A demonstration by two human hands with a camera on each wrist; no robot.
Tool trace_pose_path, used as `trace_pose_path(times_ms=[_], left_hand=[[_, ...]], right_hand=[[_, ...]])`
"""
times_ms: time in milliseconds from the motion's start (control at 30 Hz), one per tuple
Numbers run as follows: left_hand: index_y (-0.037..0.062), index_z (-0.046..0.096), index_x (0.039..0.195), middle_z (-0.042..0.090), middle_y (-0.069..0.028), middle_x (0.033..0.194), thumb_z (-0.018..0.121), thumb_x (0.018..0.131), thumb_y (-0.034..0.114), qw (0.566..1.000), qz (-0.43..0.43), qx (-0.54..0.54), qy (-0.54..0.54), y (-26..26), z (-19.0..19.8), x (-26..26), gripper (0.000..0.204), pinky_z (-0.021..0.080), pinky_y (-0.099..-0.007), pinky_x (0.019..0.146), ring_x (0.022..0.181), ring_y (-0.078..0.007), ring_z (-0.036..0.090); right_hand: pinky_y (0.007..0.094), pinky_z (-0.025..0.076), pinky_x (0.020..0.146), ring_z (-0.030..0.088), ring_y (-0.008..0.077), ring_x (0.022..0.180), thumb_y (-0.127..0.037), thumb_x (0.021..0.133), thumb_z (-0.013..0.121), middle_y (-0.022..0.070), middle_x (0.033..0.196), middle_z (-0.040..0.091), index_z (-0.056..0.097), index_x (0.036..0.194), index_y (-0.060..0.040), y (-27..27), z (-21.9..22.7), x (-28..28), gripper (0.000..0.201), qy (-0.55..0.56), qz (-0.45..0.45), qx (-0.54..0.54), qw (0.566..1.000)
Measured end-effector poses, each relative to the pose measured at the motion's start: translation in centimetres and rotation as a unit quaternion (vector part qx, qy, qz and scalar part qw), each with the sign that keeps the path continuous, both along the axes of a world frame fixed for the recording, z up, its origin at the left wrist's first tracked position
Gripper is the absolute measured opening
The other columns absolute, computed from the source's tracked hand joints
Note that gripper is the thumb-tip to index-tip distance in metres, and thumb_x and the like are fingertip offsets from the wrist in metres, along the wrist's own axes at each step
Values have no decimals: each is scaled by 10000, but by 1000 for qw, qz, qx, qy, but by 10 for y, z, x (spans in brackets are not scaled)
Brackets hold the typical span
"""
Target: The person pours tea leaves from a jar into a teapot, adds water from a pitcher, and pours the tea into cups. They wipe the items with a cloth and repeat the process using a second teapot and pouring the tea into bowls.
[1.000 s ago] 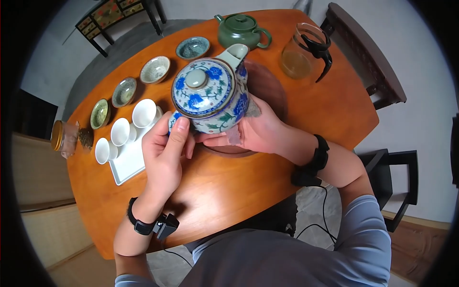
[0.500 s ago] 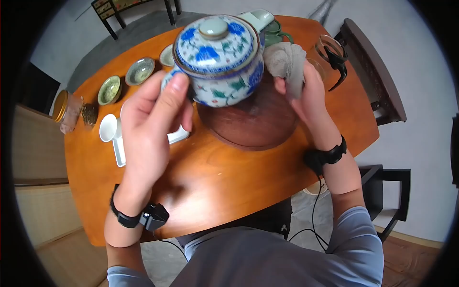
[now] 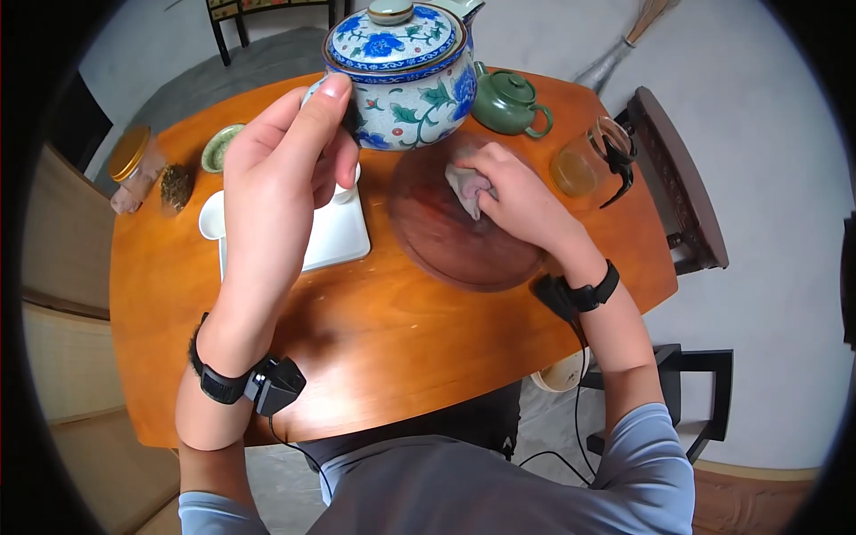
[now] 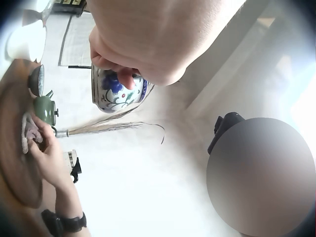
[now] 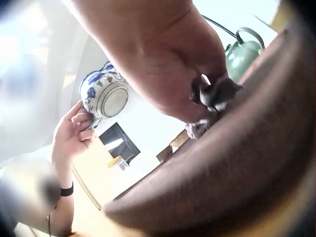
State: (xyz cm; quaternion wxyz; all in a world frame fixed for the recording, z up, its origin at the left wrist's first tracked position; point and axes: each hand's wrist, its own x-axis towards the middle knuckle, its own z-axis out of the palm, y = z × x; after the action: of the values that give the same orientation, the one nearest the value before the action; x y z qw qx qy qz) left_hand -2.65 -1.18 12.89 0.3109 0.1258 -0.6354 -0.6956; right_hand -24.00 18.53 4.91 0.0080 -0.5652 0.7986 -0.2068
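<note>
My left hand (image 3: 272, 174) grips the handle of a lidded teapot (image 3: 410, 105), white with blue flowers and green leaves, and holds it up in the air. Its bare underside shows in the right wrist view, where the teapot (image 5: 106, 94) is well above the table. With curled fingers, my right hand (image 3: 520, 198) holds a crumpled grey cloth (image 3: 469, 189) against the round dark wooden board (image 3: 437, 245). In the left wrist view the same cloth (image 4: 30, 133) is bunched under the fingers.
Beyond the board stands a green teapot (image 3: 508, 100), with a glass jug (image 3: 575, 169) of pale brown liquid at its right. A white tray (image 3: 343, 241) with white cups lies left, partly behind my left arm. Farther left are a green bowl (image 3: 218, 147) and a gold-lidded jar (image 3: 134, 165).
My right hand has left the flowered teapot, taking the cloth with it, and come down onto the round board. My left hand has raised the teapot away from my body.
</note>
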Motion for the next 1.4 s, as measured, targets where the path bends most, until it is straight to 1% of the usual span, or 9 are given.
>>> trace_pose_path(times_ms=[433,633,700,867,1100,1200,1233,1300,1400], left_hand=[[72,729,912,591,36,618,650,1060,369,1000,2,31,6,-2,4,3,341,254,-209,486,519,5,377],[77,697,838,594,39,627,654,1055,384,1000,-8,19,10,-2,3,3,378,286,-224,521,560,-5,412],[80,688,826,592,40,626,657,1053,388,999,-24,2,35,-3,-2,1,383,301,-234,542,582,-13,432],[82,685,831,588,40,627,648,1056,400,999,-38,-5,5,2,-7,-2,391,307,-237,546,592,-18,443],[114,633,821,550,45,619,608,1080,382,997,-64,33,-15,9,-23,-10,374,258,-221,506,540,-13,372],[91,643,796,554,47,618,610,1080,373,995,-87,46,-20,8,-32,-12,402,296,-234,522,555,-26,421],[90,636,788,546,50,612,607,1083,370,994,-101,38,-23,9,-33,-12,408,294,-235,519,551,-28,420],[79,626,778,533,47,605,607,1086,339,992,-117,37,-29,14,-35,-12,403,302,-238,521,552,-30,425],[55,632,790,546,32,611,603,1091,275,976,-215,13,-34,17,-43,-12,374,310,-240,531,562,-37,445]], right_hand=[[453,419,1146,480,374,1394,-241,877,785,159,1491,542,668,1325,-59,-22,-2,37,497,-41,125,33,991],[385,550,768,706,298,838,-150,871,784,124,862,720,742,892,-12,-19,6,38,146,-16,22,116,993],[437,559,680,652,323,642,-159,881,763,129,639,634,708,740,-26,-15,-12,29,201,-8,-43,-141,989],[413,488,1046,604,368,1213,-134,902,735,182,1302,651,660,1324,-62,-25,6,30,435,11,116,-82,990],[384,560,824,654,297,970,-52,910,646,137,1126,679,663,1159,-42,-4,-4,13,250,-84,91,0,992],[399,584,863,674,242,1022,-138,1026,468,92,1204,686,606,1329,-84,-6,-19,-3,337,-601,-7,-332,727],[399,584,863,674,242,1022,-138,1026,468,92,1204,686,606,1329,-84,-11,-10,8,337,-599,-7,-334,727],[432,548,1035,659,303,1218,-231,1069,434,139,1355,659,524,1483,-76,-22,15,41,451,-715,14,-462,525],[476,469,1167,589,322,1367,-383,1111,316,159,1488,594,465,1546,-44,-13,-2,30,571,-778,116,-368,496]])
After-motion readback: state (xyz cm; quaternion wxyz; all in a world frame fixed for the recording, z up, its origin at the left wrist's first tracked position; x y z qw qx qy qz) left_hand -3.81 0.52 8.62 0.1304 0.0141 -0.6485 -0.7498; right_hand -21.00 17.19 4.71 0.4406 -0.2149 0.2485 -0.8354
